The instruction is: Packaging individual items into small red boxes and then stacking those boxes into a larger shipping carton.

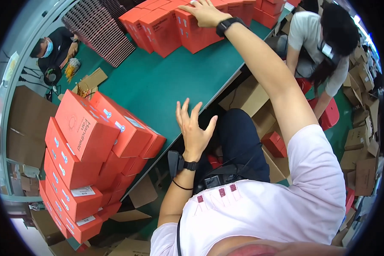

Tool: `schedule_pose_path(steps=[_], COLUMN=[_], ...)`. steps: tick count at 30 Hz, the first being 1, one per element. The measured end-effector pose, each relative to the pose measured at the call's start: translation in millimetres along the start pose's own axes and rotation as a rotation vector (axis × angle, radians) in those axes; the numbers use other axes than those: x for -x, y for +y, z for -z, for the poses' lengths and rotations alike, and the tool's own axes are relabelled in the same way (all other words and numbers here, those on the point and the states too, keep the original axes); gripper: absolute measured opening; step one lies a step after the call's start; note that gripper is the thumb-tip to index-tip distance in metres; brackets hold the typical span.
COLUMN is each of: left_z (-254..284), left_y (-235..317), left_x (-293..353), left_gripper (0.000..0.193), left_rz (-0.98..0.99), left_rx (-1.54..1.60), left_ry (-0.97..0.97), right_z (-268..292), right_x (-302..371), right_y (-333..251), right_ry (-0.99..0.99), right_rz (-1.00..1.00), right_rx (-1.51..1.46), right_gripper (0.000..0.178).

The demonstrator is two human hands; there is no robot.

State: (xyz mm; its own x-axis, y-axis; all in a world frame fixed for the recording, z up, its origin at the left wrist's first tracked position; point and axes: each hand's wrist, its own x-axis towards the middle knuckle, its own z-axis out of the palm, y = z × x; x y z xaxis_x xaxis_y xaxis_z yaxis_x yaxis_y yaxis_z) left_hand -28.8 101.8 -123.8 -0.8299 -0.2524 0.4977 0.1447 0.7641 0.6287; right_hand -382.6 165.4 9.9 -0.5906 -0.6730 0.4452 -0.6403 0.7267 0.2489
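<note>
My right hand [207,15] reaches to the far side of the green table [166,77]. Its fingers curl over the top of a red carton box [197,36] that stands upright in a row of similar red boxes [158,32]. Whatever the fingertips touch behind the box is hidden. Near the table's front edge, my left hand [194,130] is raised with its fingers spread and nothing in it. To its left rises a stack of red boxes [87,128], several layers high, some with white labels.
A tall pile of ridged dark trays [98,32] stands at the far left. Beyond the table sits a masked person [57,53] beside a bundle of wires [72,68]. At right, another person [315,47] bends over a red stool [327,113]. Open cardboard cartons [249,96] lie below the table edge.
</note>
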Motion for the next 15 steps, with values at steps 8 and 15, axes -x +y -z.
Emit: schedule_pose_path(steps=[8,15], left_z=[56,138], left_y=[13,29], left_x=[29,74], left_gripper=[0.035,0.028], left_rz=[-0.149,-0.128], left_rx=[0.452,0.414], left_ry=[-0.004,-0.002], right_z=[185,213], right_x=[50,101], right_y=[-122,-269], right_ry=[0.200,0.324], right_rz=[0.120,0.488], right_rx=[-0.817,-1.070], right_gripper=[0.092,0.081])
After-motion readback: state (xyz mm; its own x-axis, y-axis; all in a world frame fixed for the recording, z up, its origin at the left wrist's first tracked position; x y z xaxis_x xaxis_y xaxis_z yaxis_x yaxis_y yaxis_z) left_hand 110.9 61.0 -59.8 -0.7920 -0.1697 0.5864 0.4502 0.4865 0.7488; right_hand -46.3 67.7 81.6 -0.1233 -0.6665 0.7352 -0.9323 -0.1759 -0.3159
